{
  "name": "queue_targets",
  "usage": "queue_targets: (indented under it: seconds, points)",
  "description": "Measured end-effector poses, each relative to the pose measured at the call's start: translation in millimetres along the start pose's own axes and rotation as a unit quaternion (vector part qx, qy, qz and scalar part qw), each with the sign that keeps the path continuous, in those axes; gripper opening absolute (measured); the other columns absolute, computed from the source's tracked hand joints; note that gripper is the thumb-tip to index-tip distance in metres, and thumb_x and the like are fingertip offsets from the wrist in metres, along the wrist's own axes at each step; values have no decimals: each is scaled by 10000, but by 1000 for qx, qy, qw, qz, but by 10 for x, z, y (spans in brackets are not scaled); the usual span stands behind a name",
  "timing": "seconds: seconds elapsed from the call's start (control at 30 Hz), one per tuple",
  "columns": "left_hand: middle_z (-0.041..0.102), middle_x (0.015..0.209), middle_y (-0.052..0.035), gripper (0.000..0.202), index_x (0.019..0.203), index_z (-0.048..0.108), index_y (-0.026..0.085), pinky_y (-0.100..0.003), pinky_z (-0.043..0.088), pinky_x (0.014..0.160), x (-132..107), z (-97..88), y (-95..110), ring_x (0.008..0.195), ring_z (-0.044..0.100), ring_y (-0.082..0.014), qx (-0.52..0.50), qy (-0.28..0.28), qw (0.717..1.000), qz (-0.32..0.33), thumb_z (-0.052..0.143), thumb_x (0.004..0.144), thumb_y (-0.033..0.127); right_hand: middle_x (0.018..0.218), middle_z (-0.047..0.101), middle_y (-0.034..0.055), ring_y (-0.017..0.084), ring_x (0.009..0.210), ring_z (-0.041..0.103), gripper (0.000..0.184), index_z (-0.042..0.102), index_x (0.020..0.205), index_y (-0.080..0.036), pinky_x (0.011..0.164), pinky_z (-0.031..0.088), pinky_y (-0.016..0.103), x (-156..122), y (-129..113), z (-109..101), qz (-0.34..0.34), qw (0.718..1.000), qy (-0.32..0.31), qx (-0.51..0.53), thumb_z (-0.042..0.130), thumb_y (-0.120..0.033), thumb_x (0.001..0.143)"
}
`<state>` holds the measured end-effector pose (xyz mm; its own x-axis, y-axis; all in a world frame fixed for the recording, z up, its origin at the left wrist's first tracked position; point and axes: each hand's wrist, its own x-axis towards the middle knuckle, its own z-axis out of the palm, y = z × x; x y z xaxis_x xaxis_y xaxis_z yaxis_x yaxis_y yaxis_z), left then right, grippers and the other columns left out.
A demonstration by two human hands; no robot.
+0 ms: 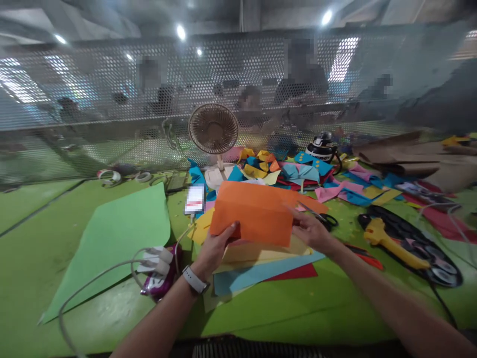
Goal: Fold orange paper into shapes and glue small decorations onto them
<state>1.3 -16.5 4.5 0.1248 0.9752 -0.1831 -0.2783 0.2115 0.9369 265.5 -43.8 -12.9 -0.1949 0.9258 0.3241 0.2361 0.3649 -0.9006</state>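
Note:
An orange folded sheet of paper [257, 211] is held up over a stack of coloured sheets [261, 266] on the green table [283, 313]. My left hand [214, 248], with a white watch on the wrist, pinches the sheet's lower left corner, thumb on top. At the sheet's right edge, my right hand [311, 231] grips it with fingers closed on the paper. Black-handled scissors [322, 218] lie just beyond my right hand.
A large light-green sheet [119, 233] lies at left, with a purple device and white plugs [160, 271] beside it. A small fan [213, 130] stands at the back, next to a heap of folded paper shapes [298, 174]. A yellow glue gun [395, 244] rests on a black tray at right. People sit behind a mesh screen.

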Motion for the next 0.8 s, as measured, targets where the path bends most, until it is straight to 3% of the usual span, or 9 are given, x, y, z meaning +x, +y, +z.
queue_targets:
  seconds: [0.13,0.3,0.43,0.53,0.63,0.7,0.77,0.8]
  points:
    - [703,1044,-100,424,984,672,128,-339,588,712,-29,5,18,926,667,-273,11,3,1000,27,808,625,308,1263,600,28,233,1106,594,506,561,1278,-293,912,512,398,-24,55,-40,-50,989,-10,-140,487,-152,798]
    - [694,1070,-102,432,1049,650,139,-364,593,720,-31,-16,18,900,677,-263,12,-23,999,33,776,679,322,1184,651,24,202,935,661,483,584,1250,-295,839,543,375,-23,108,-90,-69,982,-2,-177,462,-142,809]
    - [687,1081,-102,459,1074,643,142,-382,591,742,-26,-24,-5,913,671,-263,-2,-36,999,30,773,676,331,1156,666,28,220,944,660,422,616,1212,-301,830,544,381,-11,152,-95,-62,981,18,-181,484,-194,826]
    - [695,1040,-81,440,1057,644,156,-362,592,703,-12,-29,-14,862,677,-239,-13,-40,999,26,773,674,330,1097,692,39,228,925,665,380,627,1197,-307,853,529,408,4,130,-95,-92,973,18,-211,486,-223,854]
    - [703,966,-77,395,963,663,141,-322,589,636,9,-35,15,784,676,-214,-3,-29,1000,-7,794,631,310,1177,650,48,268,1100,585,323,663,1139,-327,978,428,490,9,28,-108,-153,938,37,-310,500,-242,872]
    - [704,904,-81,361,911,662,123,-300,579,614,21,-47,52,750,670,-204,30,-26,999,-32,787,626,304,1351,520,42,305,1285,411,287,687,1091,-329,1048,321,541,3,-76,-122,-179,902,52,-388,529,-238,869]
    - [698,890,-98,362,942,647,107,-303,568,623,29,-72,93,755,668,-212,90,-40,994,-50,750,663,314,1438,416,36,308,1350,306,260,699,1058,-311,1066,279,550,-9,-177,-134,-200,879,20,-433,544,-225,868]
    - [692,934,-114,402,1012,628,104,-322,564,653,30,-88,115,796,667,-228,126,-53,989,-49,726,687,317,1433,424,46,297,1344,322,252,701,1045,-298,1063,289,541,-17,-214,-139,-212,873,-10,-438,536,-216,873]
